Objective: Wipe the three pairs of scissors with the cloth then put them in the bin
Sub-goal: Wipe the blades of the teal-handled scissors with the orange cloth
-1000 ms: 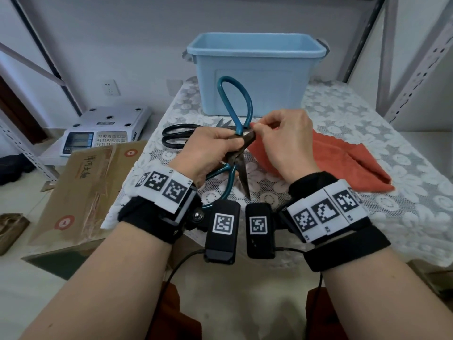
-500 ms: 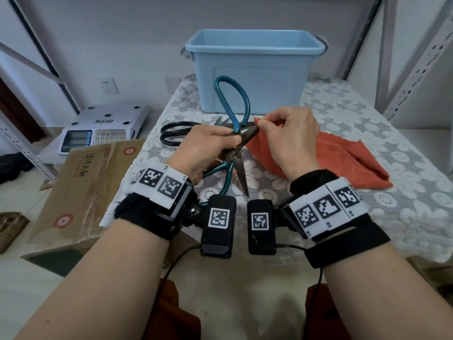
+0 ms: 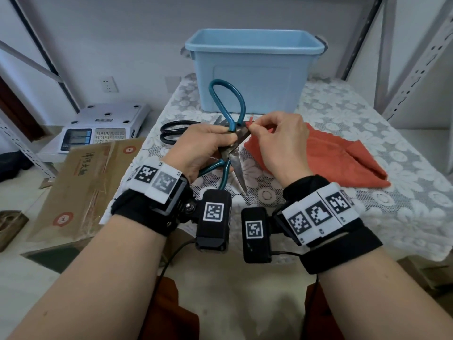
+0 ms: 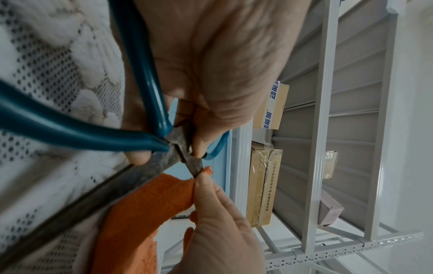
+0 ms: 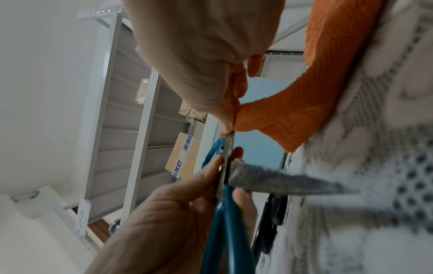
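Note:
Teal-handled scissors (image 3: 226, 104) (image 4: 150, 103) (image 5: 225, 218) are spread wide above the lace-covered table (image 3: 367, 123). My left hand (image 3: 203, 146) grips them at the pivot. One blade (image 3: 239, 170) points toward me. My right hand (image 3: 279, 141) pinches a corner of the orange cloth (image 3: 331, 160) (image 4: 145, 204) (image 5: 293, 111) at the tip of the other blade. Black-handled scissors (image 3: 171, 133) lie on the table behind my left hand. The light blue bin (image 3: 252, 69) stands at the back. No third pair is in sight.
A grey scale (image 3: 100, 128) and a flattened cardboard box (image 3: 81, 182) sit left of the table. Metal shelving uprights (image 3: 416, 57) rise on the right, with boxes (image 4: 262, 185) on the shelves.
Both hands have lifted slightly toward the bin. My right hand slid the pinched cloth outward along the far blade to its tip.

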